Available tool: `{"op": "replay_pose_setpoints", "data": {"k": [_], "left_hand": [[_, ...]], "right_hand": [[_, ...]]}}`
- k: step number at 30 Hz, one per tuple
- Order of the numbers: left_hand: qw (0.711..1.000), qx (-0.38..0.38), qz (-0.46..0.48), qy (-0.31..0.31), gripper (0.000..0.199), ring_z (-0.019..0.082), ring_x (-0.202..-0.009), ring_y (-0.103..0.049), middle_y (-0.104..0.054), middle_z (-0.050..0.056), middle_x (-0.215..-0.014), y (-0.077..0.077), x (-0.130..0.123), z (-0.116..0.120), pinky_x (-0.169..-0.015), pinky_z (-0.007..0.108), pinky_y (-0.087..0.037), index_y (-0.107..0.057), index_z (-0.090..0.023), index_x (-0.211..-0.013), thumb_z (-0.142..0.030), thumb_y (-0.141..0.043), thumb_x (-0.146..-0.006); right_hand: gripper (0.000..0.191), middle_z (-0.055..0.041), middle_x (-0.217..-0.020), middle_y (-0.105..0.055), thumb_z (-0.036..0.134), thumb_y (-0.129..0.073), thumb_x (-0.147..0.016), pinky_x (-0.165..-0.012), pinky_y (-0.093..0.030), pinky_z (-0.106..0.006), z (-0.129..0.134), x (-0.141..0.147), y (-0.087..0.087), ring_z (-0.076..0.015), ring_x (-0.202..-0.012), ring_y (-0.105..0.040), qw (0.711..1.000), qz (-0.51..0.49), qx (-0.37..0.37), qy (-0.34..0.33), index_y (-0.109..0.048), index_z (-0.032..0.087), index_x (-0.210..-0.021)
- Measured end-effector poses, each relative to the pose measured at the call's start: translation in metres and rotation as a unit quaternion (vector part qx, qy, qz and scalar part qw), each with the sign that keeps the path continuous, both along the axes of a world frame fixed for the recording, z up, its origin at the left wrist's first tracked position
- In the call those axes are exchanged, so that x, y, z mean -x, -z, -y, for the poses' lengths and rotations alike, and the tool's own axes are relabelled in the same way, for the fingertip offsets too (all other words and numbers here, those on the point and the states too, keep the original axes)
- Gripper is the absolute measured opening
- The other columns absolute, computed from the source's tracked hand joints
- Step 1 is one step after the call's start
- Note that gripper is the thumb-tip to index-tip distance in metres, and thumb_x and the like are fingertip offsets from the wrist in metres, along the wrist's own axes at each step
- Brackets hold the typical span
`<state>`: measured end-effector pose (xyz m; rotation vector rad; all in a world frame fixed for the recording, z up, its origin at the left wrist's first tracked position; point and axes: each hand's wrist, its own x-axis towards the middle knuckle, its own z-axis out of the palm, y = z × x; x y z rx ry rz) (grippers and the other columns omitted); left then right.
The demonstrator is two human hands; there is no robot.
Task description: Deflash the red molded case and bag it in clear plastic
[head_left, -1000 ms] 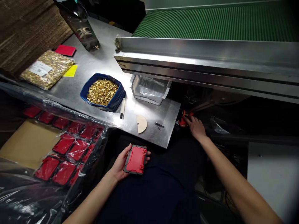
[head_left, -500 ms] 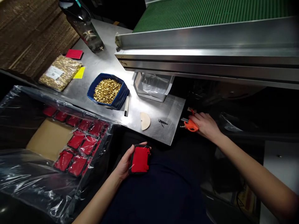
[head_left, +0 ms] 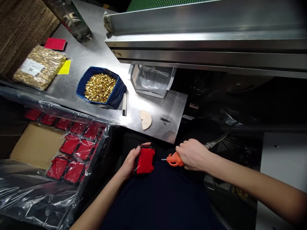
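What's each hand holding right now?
Left hand: closed on the red case.
Right hand: closed on the orange tool.

Steel table (head_left: 96, 60): blue tub of gold bits (head_left: 100, 88) mid-table, sealed bag of gold bits (head_left: 39, 67) far left, clear bin (head_left: 152, 81) right of tub, bottle (head_left: 72, 19) at back. Box of red parts (head_left: 69, 148) below table.

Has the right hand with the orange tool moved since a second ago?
Yes. The right hand has left the dark space off the steel table's right corner and brought the orange tool down beside the red case.
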<state>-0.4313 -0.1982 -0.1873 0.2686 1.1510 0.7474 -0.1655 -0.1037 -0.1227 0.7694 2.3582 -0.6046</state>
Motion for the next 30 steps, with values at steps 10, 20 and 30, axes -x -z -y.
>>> {"op": "replay_pose_setpoints", "data": {"k": [10, 20, 30], "left_hand": [[0.952, -0.109, -0.264, 0.110, 0.103, 0.033, -0.112, -0.066, -0.066, 0.011, -0.128, -0.032, -0.007, -0.003, -0.108, 0.052, -0.047, -0.026, -0.029, -0.160, -0.046, -0.084, -0.077], [0.967, -0.182, -0.011, 0.180, 0.111, 0.038, -0.138, -0.053, -0.051, 0.013, -0.156, -0.043, 0.005, -0.007, -0.119, 0.056, -0.040, -0.028, -0.034, -0.160, -0.041, -0.091, -0.069], [0.943, -0.172, -0.197, 0.207, 0.115, 0.037, -0.139, -0.052, -0.049, 0.015, -0.158, -0.039, 0.005, -0.017, -0.121, 0.057, -0.035, -0.019, -0.031, -0.162, -0.036, -0.088, -0.071]], "right_hand": [[0.012, -0.0074, -0.075, -0.074, 0.027, -0.064, -0.070, -0.052, -0.027, -0.034, -0.017, 0.014, -0.054, -0.0273, -0.067, -0.071, 0.997, 0.041, 0.068, -0.024, -0.069, 0.018, -0.077], [0.004, -0.0052, -0.064, -0.070, 0.020, -0.061, -0.064, -0.051, -0.025, -0.030, -0.069, 0.009, -0.079, -0.0217, -0.057, -0.065, 0.998, 0.050, 0.024, 0.014, -0.064, 0.020, -0.067], [0.007, -0.0039, -0.062, -0.070, 0.024, -0.060, -0.067, -0.050, -0.026, -0.030, -0.057, 0.002, -0.057, -0.0206, -0.055, -0.064, 0.997, 0.039, 0.068, -0.014, -0.064, 0.021, -0.064]]}}
